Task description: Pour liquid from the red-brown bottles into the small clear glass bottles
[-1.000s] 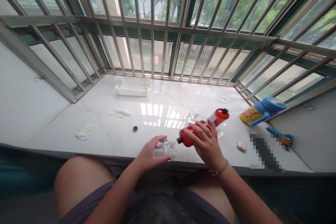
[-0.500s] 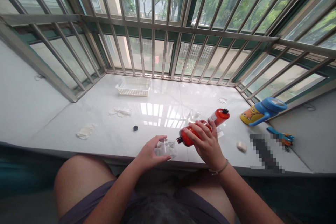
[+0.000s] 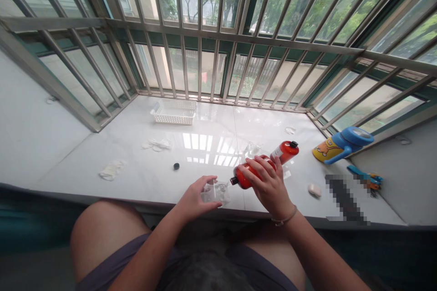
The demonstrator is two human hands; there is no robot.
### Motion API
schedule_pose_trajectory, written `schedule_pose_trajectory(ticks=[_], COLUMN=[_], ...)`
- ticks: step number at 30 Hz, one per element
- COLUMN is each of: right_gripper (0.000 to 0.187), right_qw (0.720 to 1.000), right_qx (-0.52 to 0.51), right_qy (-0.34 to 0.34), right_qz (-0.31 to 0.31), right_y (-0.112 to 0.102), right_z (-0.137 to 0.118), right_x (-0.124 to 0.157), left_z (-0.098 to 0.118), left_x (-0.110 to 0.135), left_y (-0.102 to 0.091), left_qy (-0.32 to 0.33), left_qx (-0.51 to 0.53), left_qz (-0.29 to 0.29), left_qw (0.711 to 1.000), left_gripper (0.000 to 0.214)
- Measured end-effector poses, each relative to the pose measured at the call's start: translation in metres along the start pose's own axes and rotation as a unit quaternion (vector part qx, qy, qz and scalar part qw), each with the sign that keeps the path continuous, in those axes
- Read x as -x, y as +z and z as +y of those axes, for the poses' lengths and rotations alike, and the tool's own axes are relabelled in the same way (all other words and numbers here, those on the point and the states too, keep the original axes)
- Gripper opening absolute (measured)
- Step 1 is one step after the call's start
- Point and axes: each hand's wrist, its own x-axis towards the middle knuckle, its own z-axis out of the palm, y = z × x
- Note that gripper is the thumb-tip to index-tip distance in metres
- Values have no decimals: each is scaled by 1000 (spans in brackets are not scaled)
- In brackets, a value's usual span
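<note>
My left hand [image 3: 196, 198] is wrapped around a small clear plastic container [image 3: 218, 194] near the front edge of the white ledge, thumb on the near side and fingers on the far side. In my right hand [image 3: 268, 186] is a red bottle [image 3: 243, 177], tipped so its uncapped black neck points left. The neck is at the container's right rim, with a thin clear stream running from it into the container. Behind the right hand a second red bottle [image 3: 285, 152] with a black cap shows partly. A loose black cap [image 3: 176, 166] lies to the left.
On the ledge [image 3: 208, 122] are a white basket [image 3: 174, 113], crumpled white gloves [image 3: 112, 170], more thin white material [image 3: 157, 144], and a pale soap-like block [image 3: 314, 190]. At right stand a blue and yellow mug [image 3: 341, 144] and a blue-orange tool [image 3: 367, 176]. Metal bars line the window.
Both hands stay almost in place. Liquid in the clear container looks a little more disturbed, and the tilted bottle has barely shifted.
</note>
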Motion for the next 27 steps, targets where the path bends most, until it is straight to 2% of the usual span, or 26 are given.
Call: schedule_pose_trajectory(ticks=[27], right_gripper=[60], right_qw=[1000], right_qx=[12], right_qy=[-17], right_qz=[5], right_y=[-2], right_z=[5], right_x=[-2], left_z=[2], left_x=[1], left_y=[-1], left_qy=[-24], left_qx=[-20], left_qz=[-2], left_qw=[1000], left_gripper=[73])
